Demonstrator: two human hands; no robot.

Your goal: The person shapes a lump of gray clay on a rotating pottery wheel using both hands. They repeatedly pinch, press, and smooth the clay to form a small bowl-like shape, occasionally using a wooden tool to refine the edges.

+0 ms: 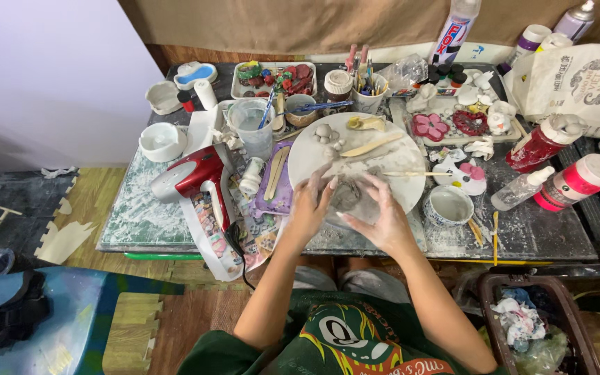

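Observation:
Both hands meet over the near edge of a round white work board. My left hand and my right hand cup a small grey lump of clay between their fingers. Both hands are dusted with clay. Farther back on the board lie small grey clay balls, a yellowish clay piece, a flat wooden modelling tool and a thin stick.
A red hair dryer lies left of the board, with a plastic water cup behind it. A small patterned bowl, red and clear bottles, painted clay pieces and a brush cup crowd the table. A bin stands lower right.

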